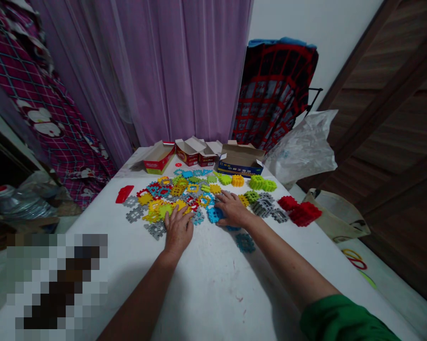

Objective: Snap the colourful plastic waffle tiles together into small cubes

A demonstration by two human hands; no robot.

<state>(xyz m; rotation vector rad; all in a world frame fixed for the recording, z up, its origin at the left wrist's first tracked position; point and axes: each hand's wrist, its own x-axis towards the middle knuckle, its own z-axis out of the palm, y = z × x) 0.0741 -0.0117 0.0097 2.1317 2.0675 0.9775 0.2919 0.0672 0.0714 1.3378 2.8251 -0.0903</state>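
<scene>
Plastic interlocking pieces in several colours lie heaped across the middle of the white table. My left hand (178, 227) rests with fingers spread on the near edge of the heap, by yellow pieces (152, 215) and a grey piece (155, 230). Over blue pieces (213, 214) my right hand (232, 208) reaches in, fingers apart, partly covering them. Right of that hand sit stacked grey pieces (263, 206) and a green piece (251, 196). Red stacks (304, 214) stand farther right. A dark teal piece (245, 242) lies under my right forearm.
Along the back edge stand open boxes: a red and yellow box (158, 163), small red boxes (187, 156) and a blue box (240, 166). Yellow (238, 180) and lime stacks (262, 183) sit before them. A clear plastic bag (302, 147) is at the right edge.
</scene>
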